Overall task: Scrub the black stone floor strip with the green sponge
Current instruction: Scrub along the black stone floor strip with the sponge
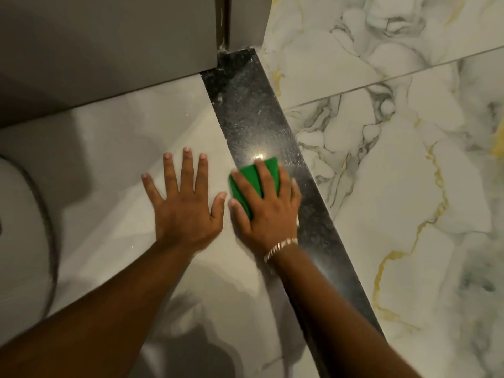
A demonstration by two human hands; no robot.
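The black stone floor strip [253, 115] runs diagonally from the door frame at the top down to the bottom right, speckled and wet-looking with pale residue. The green sponge [246, 178] lies on the strip's left edge at mid-frame. My right hand [264, 208] presses flat on top of the sponge, fingers spread over it, a bracelet on the wrist. My left hand [182, 203] rests flat on the pale tile to the left of the strip, fingers apart, holding nothing.
A grey door [109, 45] and its frame [245, 20] stand at the top, where the strip ends. White marble floor with gold and grey veins [409, 159] lies right of the strip. A white rounded fixture [19, 227] sits at the left edge.
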